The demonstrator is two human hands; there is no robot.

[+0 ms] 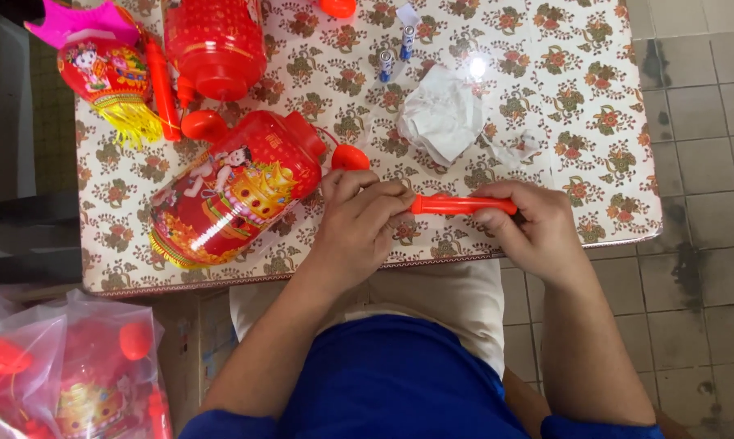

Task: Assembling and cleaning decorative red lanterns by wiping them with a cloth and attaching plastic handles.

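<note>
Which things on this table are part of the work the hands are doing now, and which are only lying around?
In use:
- orange-red handle stick, held by left hand and right hand
- red lantern lying beside the left hand

Lying about:
- two batteries
- crumpled white paper
- second red lantern
- pink-topped lantern
- bagged lanterns beside the table

Floral-clothed table (595, 122) on stained grey tiled floor (700, 268), glare overhead

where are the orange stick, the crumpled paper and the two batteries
orange stick (462, 205): head view, bare middle of the stick between both hands
crumpled paper (442, 115): head view, centre of the white wad
batteries (386, 65): head view, body of the left battery
</note>
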